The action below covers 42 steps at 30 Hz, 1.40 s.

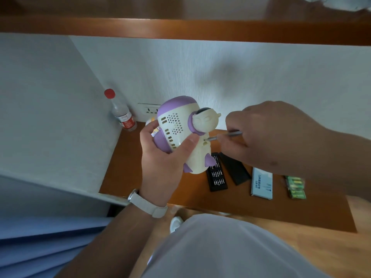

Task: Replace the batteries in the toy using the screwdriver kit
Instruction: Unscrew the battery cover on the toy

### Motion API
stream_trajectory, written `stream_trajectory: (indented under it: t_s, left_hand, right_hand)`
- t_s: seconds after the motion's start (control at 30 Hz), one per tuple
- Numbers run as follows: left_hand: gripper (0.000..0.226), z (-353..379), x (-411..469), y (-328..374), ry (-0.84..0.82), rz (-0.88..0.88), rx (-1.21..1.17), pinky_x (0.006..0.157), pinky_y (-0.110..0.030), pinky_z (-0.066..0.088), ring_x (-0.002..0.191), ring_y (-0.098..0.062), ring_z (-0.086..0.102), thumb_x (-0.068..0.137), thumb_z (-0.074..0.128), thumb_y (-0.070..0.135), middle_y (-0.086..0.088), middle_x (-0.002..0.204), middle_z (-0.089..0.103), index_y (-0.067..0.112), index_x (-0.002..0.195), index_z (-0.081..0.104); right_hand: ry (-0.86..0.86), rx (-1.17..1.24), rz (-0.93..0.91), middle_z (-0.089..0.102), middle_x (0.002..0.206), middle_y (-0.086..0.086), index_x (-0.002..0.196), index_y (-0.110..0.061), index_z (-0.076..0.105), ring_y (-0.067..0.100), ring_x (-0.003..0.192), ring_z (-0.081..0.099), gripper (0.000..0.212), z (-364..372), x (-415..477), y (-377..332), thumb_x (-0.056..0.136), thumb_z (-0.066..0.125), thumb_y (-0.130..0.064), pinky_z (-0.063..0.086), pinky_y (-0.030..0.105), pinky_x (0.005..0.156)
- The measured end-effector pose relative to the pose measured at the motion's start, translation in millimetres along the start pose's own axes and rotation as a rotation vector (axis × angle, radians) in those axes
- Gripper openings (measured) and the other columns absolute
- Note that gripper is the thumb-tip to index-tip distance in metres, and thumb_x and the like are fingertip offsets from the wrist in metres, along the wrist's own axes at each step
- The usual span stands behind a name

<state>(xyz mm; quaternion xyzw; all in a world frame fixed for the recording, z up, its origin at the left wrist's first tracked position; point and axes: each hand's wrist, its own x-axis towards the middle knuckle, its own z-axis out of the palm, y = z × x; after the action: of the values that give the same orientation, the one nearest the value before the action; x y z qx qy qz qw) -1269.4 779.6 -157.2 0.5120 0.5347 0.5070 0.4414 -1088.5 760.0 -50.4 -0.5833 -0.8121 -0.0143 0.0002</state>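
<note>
I hold the toy (pixel 184 135) above the counter (pixel 128 169) to reach its screw.
My left hand (pixel 158 163) fingers (pixel 189 142) wrap its body for steadiness; my right hand (pixel 271 133) fingers pinch the screwdriver (pixel 224 136), tip at the toy's hole.

Toy (pixel 180 127): smooth plastic, cream and purple, faint sheen. Screwdriver (pixel 234 134): bare silvery metal. Table (pixel 128 167): varnished wood, glossy orange-brown. Bottle (pixel 122 115): clear plastic, red plastic cap. Bit tray (pixel 217 177): matt black plastic. Box (pixel 262 183): matt pale card. Watch strap (pixel 148 205): smooth matt white. Wall (pixel 200 67): white, finely rough.
</note>
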Motion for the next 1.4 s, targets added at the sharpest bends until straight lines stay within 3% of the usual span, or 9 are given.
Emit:
stream_trajectory:
  t_s: [0.33, 0.5, 0.7, 0.77, 0.93, 1.03, 1.13, 1.27, 1.4]
  left_hand:
    - [0.068, -1, 4, 1, 0.011, 0.002, 0.005, 0.055, -0.006, 0.050, 0.090, 0.019, 0.060, 0.061, 0.076, 0.055, 0.046, 0.088, 0.057, 0.043, 0.117, 0.038]
    - [0.080, 5, 3, 1, 0.007, 0.000, 0.006, 0.054, -0.005, 0.048, 0.089, 0.020, 0.059, 0.057, 0.074, 0.057, 0.027, 0.095, 0.058, 0.032, 0.124, 0.037]
    - [0.063, 11, 3, 4, -0.028, 0.021, 0.024, 0.054, -0.002, 0.047, 0.091, 0.026, 0.055, 0.061, 0.074, 0.052, 0.051, 0.087, 0.054, 0.039, 0.112, 0.039]
    - [0.058, 14, 3, 5, -0.032, 0.033, 0.029, 0.054, -0.002, 0.046, 0.091, 0.026, 0.055, 0.062, 0.074, 0.051, 0.052, 0.086, 0.053, 0.042, 0.108, 0.039]
    - [0.062, 19, 4, 4, -0.040, 0.033, 0.023, 0.057, -0.004, 0.049, 0.093, 0.023, 0.057, 0.063, 0.075, 0.050, 0.050, 0.088, 0.053, 0.041, 0.113, 0.038]
    - [0.062, 22, 5, 5, -0.045, 0.021, 0.008, 0.057, -0.005, 0.050, 0.092, 0.020, 0.059, 0.062, 0.074, 0.052, 0.047, 0.088, 0.055, 0.041, 0.112, 0.039]
    - [0.060, 25, 5, 5, -0.047, 0.027, 0.017, 0.057, -0.005, 0.049, 0.093, 0.021, 0.058, 0.063, 0.074, 0.051, 0.048, 0.088, 0.055, 0.042, 0.111, 0.039]
    - [0.067, 29, 6, 4, -0.045, 0.037, 0.034, 0.057, -0.004, 0.049, 0.093, 0.022, 0.057, 0.063, 0.074, 0.052, 0.049, 0.088, 0.054, 0.037, 0.118, 0.038]
    - [0.072, 33, 8, 5, -0.031, 0.020, 0.020, 0.059, -0.008, 0.051, 0.094, 0.018, 0.059, 0.062, 0.075, 0.052, 0.030, 0.099, 0.057, 0.034, 0.122, 0.039]
  right_hand:
    - [-0.026, 0.078, 0.012, 0.038, 0.057, -0.005, 0.074, -0.018, 0.050, 0.008, 0.049, 0.033, 0.044, -1, 0, 2, 0.086, 0.027, -0.054, 0.021, 0.026, 0.048]
    - [-0.037, 0.115, 0.025, 0.037, 0.061, -0.008, 0.076, -0.024, 0.042, 0.007, 0.052, 0.034, 0.032, -4, -5, 2, 0.086, 0.029, -0.052, 0.021, 0.024, 0.049]
    - [-0.045, 0.122, 0.038, 0.035, 0.066, -0.010, 0.086, -0.023, 0.043, 0.006, 0.054, 0.033, 0.013, -6, -8, 8, 0.091, 0.053, -0.016, 0.021, 0.019, 0.051]
    - [-0.024, 0.139, 0.046, 0.036, 0.063, -0.011, 0.086, -0.023, 0.047, 0.006, 0.052, 0.034, 0.009, -8, -11, 8, 0.089, 0.055, -0.026, 0.023, 0.022, 0.050]
    - [-0.012, 0.111, 0.076, 0.040, 0.056, -0.006, 0.076, -0.018, 0.050, 0.009, 0.047, 0.037, 0.040, -5, -16, 9, 0.085, 0.033, -0.054, 0.033, 0.029, 0.047]
    - [-0.018, 0.058, 0.117, 0.038, 0.054, -0.002, 0.062, -0.020, 0.035, 0.011, 0.046, 0.034, 0.043, -3, -14, 14, 0.088, 0.026, -0.053, 0.029, 0.029, 0.049]
    - [-0.028, 0.073, 0.122, 0.037, 0.054, -0.003, 0.060, -0.021, 0.032, 0.009, 0.046, 0.033, 0.042, -3, -14, 17, 0.088, 0.024, -0.052, 0.023, 0.028, 0.047]
    - [-0.003, 0.138, 0.124, 0.040, 0.055, -0.004, 0.062, -0.023, 0.033, 0.009, 0.048, 0.035, 0.041, -4, -14, 21, 0.093, 0.038, -0.049, 0.025, 0.028, 0.048]
    - [0.012, 0.204, 0.107, 0.040, 0.061, -0.008, 0.072, -0.025, 0.039, 0.007, 0.053, 0.037, 0.027, -4, -14, 27, 0.091, 0.048, -0.042, 0.025, 0.026, 0.049]
